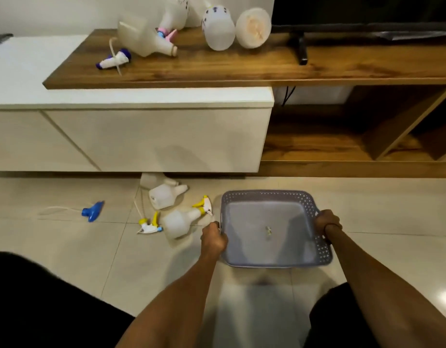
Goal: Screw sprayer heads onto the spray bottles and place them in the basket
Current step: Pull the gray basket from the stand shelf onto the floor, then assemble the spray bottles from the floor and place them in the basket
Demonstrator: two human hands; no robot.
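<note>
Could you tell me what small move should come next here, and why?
Probably set the basket down and let go: both the left hand and right hand grip its rim, it holds no bottles, and loose heads and bottles lie on the floor.

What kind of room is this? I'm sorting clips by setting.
Most likely a home living room. A low TV unit with a wood top runs along the wall, a TV stand foot rests on it, and the floor is glossy tile. Both hands hold a basket above the floor.
</note>
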